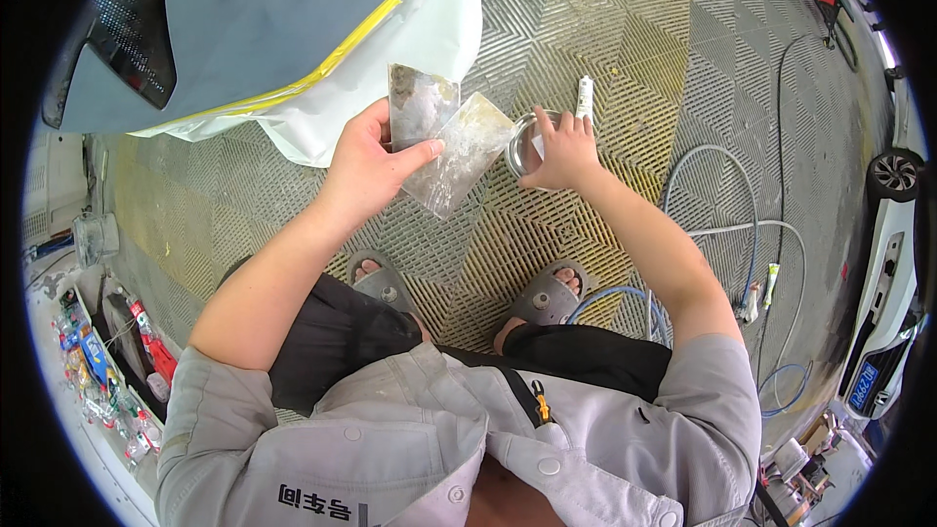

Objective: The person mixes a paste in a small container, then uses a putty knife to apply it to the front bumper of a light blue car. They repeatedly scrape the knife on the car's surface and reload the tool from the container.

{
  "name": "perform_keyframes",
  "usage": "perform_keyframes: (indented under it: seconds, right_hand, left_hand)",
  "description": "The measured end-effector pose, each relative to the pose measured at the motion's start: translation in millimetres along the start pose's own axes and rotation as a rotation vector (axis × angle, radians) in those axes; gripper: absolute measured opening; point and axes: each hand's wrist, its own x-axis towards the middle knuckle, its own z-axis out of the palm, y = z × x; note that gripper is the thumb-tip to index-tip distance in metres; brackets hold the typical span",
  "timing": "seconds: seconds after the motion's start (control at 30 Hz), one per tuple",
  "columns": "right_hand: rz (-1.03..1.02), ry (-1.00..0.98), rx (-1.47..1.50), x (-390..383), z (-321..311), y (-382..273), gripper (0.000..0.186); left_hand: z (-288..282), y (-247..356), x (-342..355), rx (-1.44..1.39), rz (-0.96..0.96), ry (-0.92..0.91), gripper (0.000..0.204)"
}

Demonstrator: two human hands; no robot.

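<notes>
My left hand [366,164] is closed on two flat, smeared filler spreaders [459,158], thumb on top and fingers beneath. The spreaders overlap and fan apart, one upright and one leaning to the right. My right hand [566,151] reaches over a round silvery tin [514,158], its thumb and fingers gripping across the rim. Part of the tin is hidden under that hand. Just beyond my right fingers is a white tube [585,96] with a small cap.
At far left stands a grey car panel [264,10] edged with yellow tape and white masking sheet [429,34]. Hoses [752,195] curl over the ribbed floor on the right. A white car [883,283] is at far right, a bin of bottles [98,371] at lower left.
</notes>
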Motion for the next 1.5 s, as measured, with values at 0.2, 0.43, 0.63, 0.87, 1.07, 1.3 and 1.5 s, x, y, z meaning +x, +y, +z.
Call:
perform_keyframes:
  seconds: [0.2,0.43,0.63,0.87,1.07,1.3,1.5]
  right_hand:
    - [-0.045,-0.063,0.232,13.0,-26.3,22.3,0.136]
    - [-0.099,-0.079,1.037,8.7,-48.5,74.5,0.084]
    - [0.109,0.108,1.606,18.7,-34.3,127.7,0.048]
    - [0.186,0.193,1.902,35.9,-11.6,169.2,0.028]
    - [0.463,0.427,1.632,44.1,4.1,195.4,0.032]
    - [0.462,0.755,1.005,17.9,-1.0,151.6,0.045]
    - [-0.234,0.557,1.535,-4.4,-28.8,25.8,0.04]
  left_hand:
    - [-3.5,-2.9,-3.2,0.033,-0.033,0.017,0.035]
    - [-3.3,-1.8,-6.0,0.029,-0.048,0.01,0.035]
    - [-4.2,-4.7,-3.8,0.016,-0.036,0.002,0.034]
    - [-4.1,-4.8,-4.9,0.023,-0.042,0.004,0.033]
    - [-2.8,-2.8,-5.2,0.034,-0.058,0.008,0.034]
    - [0.7,-0.9,-5.0,-0.116,-0.128,0.018,0.035]
    - [6.5,5.6,-4.1,-0.334,-0.306,0.083,0.037]
